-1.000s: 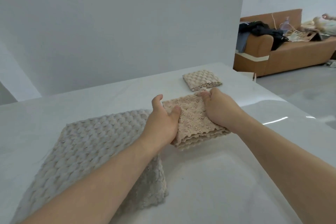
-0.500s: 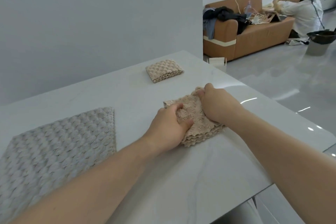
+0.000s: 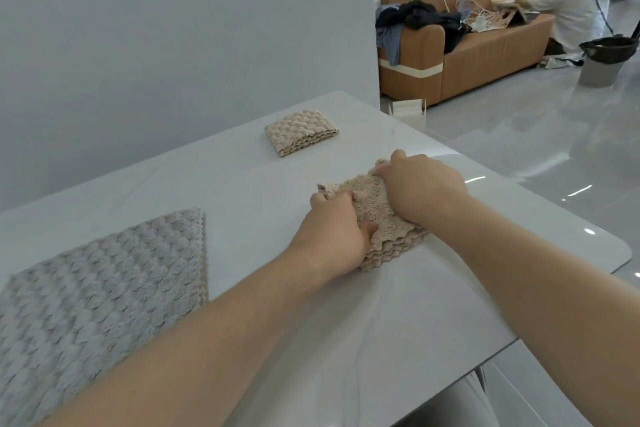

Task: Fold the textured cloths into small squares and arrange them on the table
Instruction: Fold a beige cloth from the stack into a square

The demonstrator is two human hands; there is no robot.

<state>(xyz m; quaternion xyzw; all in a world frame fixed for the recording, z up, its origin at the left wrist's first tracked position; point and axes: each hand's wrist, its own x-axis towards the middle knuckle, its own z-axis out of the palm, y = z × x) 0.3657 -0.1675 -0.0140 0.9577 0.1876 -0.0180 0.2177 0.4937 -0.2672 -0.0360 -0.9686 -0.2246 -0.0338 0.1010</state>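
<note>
Both hands on the beige cloth (image 3: 372, 208), which lies folded in several layers on the bench (image 3: 450, 305), right of centre and near the right edge.

Left hand (image 3: 334, 232): fingers curled over the cloth's left side, thumb laid across the top. We read this as clamping the layers so the scalloped edges, stacked along the near side, do not slide apart.

Right hand (image 3: 420, 189): curled fingertips gripping the far right corner, where the fabric bunches up a little. Probably squaring that corner or tucking it flat; we cannot see beneath the palm.

Finished square (image 3: 301, 135): same weave, sitting alone toward the far edge of the bench, well apart from the hands. It likely sets the size and the line for the arrangement.

Grey cloth (image 3: 104, 288): spread flat and unfolded at the left, near at hand, presumably next in turn.

Judgement: fold nearly done on the beige piece. The soft, thick pile will want pressing down, or the stack may spring open once let go.
</note>
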